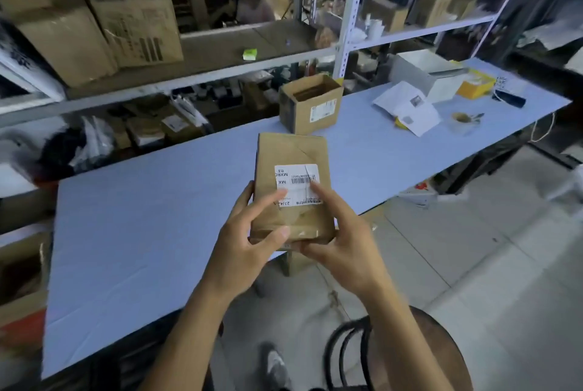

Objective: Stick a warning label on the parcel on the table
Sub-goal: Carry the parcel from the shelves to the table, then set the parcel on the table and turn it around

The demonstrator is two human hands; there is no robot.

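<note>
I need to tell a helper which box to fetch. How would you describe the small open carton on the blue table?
On the long blue table, look along the far edge by the shelving. The open brown carton stands there, flaps up, a white label on its side. Unlike the flat parcel in the hands, it is upright and unsealed.

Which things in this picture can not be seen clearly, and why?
- Small print on the white label of the parcel: too small, partly covered by the left hand and right hand.
- Parcel underside: faces away.
- Open box inside: dark.
- Shelf goods: blurred.
</note>
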